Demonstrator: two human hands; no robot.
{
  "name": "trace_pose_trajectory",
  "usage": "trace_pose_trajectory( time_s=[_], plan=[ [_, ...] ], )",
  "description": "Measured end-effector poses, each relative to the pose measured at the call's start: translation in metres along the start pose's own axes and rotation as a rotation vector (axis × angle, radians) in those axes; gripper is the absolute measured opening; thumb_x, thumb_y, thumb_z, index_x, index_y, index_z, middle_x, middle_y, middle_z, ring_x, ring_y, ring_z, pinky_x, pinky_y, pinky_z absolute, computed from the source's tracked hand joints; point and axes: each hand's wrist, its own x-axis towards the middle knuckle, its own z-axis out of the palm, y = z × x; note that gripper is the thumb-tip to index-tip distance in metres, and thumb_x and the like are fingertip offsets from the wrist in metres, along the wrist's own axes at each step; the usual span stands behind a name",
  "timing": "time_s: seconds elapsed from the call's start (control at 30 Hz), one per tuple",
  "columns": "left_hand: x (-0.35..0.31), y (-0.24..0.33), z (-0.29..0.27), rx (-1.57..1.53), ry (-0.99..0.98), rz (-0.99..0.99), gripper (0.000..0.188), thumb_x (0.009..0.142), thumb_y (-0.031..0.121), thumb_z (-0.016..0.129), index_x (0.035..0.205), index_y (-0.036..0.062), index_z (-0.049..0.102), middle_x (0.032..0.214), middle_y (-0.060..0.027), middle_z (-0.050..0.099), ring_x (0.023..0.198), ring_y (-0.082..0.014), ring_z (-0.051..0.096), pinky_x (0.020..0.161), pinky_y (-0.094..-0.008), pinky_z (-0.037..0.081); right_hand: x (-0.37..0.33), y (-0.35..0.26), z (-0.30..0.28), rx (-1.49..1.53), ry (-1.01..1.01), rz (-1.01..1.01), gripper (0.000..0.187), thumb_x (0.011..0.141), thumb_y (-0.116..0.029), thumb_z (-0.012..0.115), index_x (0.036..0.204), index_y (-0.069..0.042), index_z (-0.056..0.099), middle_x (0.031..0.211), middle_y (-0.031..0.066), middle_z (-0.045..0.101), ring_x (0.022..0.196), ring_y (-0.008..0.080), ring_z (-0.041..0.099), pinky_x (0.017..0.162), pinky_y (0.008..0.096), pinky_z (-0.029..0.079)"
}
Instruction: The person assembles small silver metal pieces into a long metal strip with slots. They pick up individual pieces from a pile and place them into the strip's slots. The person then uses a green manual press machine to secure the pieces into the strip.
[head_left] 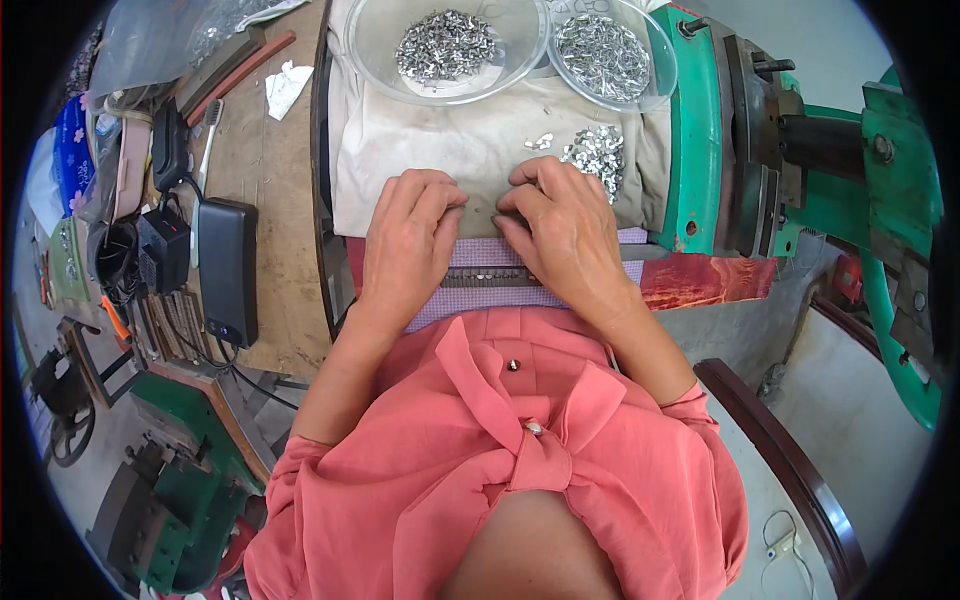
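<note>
"Left hand [408, 235], right hand [568, 230] curled over beige cloth [440, 140]! Pinching anything?"
"Can't tell! Silver metal pieces [598, 155] lie far of the right. Fingertip handwork, I'd judge; next calls for precision."

The left hand [410, 235] and right hand [567, 225] sit slightly apart, backs upward, fingers curled, thumbs turned inward. Below them, the left forearm [352, 372] and right forearm [655, 345] converge, wrists nearly straight. Any fingertip grip is unclear.

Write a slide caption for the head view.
Left hand and right hand, both curled, over a cloth, near a pile of silvery pieces and two tubs.
</note>
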Motion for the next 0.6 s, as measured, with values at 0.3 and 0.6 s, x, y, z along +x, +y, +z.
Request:
trace_pose_trajectory(
  time_s=[0.3,0.6],
  plan=[
    [0.003,0.003,0.010,0.128,0.019,0.086,0.017,0.074,0.001,0.076,0.089,0.0041,0.067,0.103,-0.0078,0.063,0.092,-0.0289,0.057,0.079,-0.0390,0.047,0.000,0.000,0.003,0.014,0.013,0.005,0.011,0.074,-0.009,0.074,0.080,-0.006,0.065,0.094,0.0063,0.058,0.089,0.0275,0.057,0.078,0.0408,0.044],
    [0.005,0.003,0.007,0.117,-0.033,0.096,0.014,0.077,0.001,0.073,0.089,0.0066,0.068,0.102,-0.0069,0.061,0.094,-0.0286,0.056,0.081,-0.0390,0.046,0.018,0.020,-0.041,-0.100,0.298,-0.010,0.013,0.075,-0.009,0.076,0.082,-0.008,0.065,0.097,0.0063,0.064,0.092,0.0281,0.061,0.079,0.0419,0.045]
  ],
)
